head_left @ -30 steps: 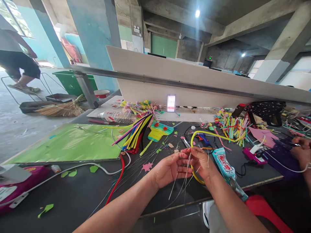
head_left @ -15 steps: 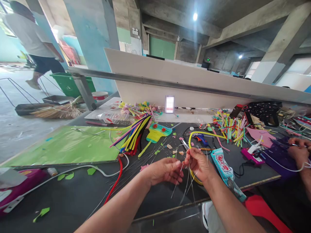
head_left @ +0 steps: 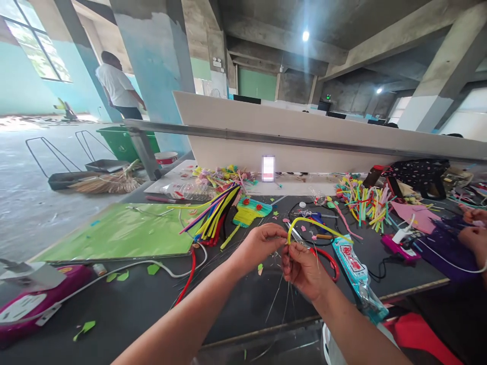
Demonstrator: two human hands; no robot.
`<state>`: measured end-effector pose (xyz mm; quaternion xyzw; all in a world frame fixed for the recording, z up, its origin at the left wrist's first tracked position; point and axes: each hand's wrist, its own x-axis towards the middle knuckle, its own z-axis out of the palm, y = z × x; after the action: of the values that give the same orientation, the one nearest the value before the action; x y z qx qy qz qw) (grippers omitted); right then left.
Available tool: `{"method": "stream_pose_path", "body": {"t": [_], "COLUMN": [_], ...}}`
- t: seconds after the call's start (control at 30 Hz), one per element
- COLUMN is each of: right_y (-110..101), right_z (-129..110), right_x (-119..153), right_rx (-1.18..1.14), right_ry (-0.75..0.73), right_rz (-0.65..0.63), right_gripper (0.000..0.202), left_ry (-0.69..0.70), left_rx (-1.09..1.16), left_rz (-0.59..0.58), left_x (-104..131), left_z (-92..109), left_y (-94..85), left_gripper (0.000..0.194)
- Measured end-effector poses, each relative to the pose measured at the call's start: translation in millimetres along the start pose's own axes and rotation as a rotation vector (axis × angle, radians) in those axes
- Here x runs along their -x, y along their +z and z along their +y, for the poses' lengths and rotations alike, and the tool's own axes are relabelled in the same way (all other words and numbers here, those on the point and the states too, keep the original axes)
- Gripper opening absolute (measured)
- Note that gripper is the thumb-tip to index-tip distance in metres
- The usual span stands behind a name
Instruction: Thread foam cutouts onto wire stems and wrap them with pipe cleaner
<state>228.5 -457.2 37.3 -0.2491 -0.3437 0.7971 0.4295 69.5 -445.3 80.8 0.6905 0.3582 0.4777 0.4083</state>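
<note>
A bent yellow pipe cleaner (head_left: 316, 223) arches up from between my two hands and leans over to the right. My right hand (head_left: 307, 269) is closed on its lower end, and thin bare wires (head_left: 284, 301) hang below the fingers. My left hand (head_left: 255, 249) meets it from the left, thumb and fingers pinched at the same end; the exact contact is partly hidden. Just behind the left hand lies a yellow and teal fuzzy piece (head_left: 249, 212) with red flowers. A red pipe cleaner loop (head_left: 332, 263) lies to the right of my right hand.
Bundles of coloured pipe cleaners (head_left: 218, 215) lie left of centre, with another pile (head_left: 367, 200) at back right. A green sheet (head_left: 114, 230), a blue glue gun (head_left: 318, 218), a turquoise packet (head_left: 352, 263) and power strips (head_left: 399, 248) surround the work. A co-worker's hands (head_left: 474, 235) are at far right.
My left hand has come up and closed at the pipe cleaner's end. The yellow pipe cleaner now bends over to the right. The person at the back left has walked farther away.
</note>
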Motion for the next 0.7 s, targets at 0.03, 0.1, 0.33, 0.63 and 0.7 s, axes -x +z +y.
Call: {"method": "stream_pose_path", "body": {"t": [0.03, 0.1, 0.33, 0.63, 0.7], "right_y": [-1, -1, -2, -5, -5], "right_z": [0, 0, 0, 6, 9], "right_x": [1, 1, -1, -4, -5], "right_rx": [-0.002, -0.005, -0.044, -0.057, -0.054], "right_ry": [0.006, 0.013, 0.029, 0.063, 0.074], "right_rz": [0.005, 0.018, 0.01, -0.067, -0.095], "right_gripper": [0.02, 0.02, 0.021, 0.016, 0.016], "left_ry": [-0.001, 0.008, 0.039, -0.09, -0.09], "left_rx": [0.001, -0.002, -0.069, 0.007, 0.076], "left_rz": [-0.011, -0.019, -0.097, -0.109, -0.141], "left_x": [-1, -1, -2, 6, 7], "left_z": [-1, -4, -8, -11, -10], "left_y": [0.8, 1.7, -2.3, -8.9, -11.9], "left_gripper": [0.014, 0.014, 0.011, 0.014, 0.017]}}
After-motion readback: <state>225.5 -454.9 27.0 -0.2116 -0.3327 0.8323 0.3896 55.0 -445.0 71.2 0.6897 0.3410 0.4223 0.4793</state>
